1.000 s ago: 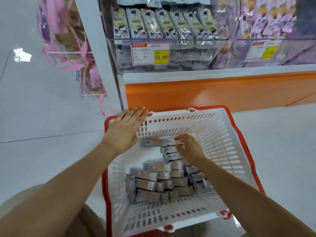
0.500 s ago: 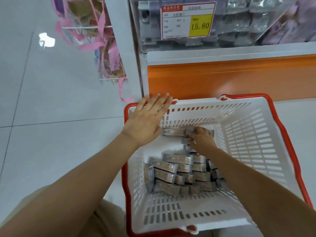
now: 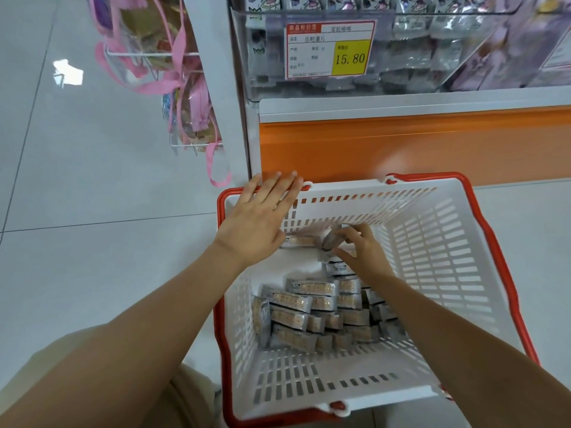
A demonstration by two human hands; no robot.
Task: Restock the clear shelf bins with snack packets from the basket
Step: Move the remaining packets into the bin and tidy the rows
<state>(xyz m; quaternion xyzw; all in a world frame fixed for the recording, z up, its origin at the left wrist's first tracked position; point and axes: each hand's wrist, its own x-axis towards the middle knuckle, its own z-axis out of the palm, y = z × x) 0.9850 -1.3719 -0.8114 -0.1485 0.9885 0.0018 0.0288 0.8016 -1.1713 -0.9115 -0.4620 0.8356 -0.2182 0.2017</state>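
The left hand [image 3: 259, 217], fingers [image 3: 279, 188] straight, presses the white slotted plastic basket [image 3: 355, 184] at its rim, likely steadying it, while the right hand's [image 3: 363, 253] curled fingers [image 3: 347, 234] pinch a silver snack packet [image 3: 331, 240].

I see a white basket [image 3: 432, 257] with slotted walls and a red rim [image 3: 432, 175]. The packets [image 3: 312, 307] in it are silver-grey with tan panels. The packet [image 3: 330, 240] that the right hand [image 3: 364, 251] pinches reads plain silver. The shelf band [image 3: 401, 143] is orange. The tag [image 3: 329, 49] is white, red-edged, with a yellow price patch. The bin packs [image 3: 411, 57] are silvery, and the purple packs [image 3: 525, 41] sit further right. The ribbons [image 3: 176, 72] are pink, and the floor [image 3: 92, 180] is pale grey with thin dark lines.
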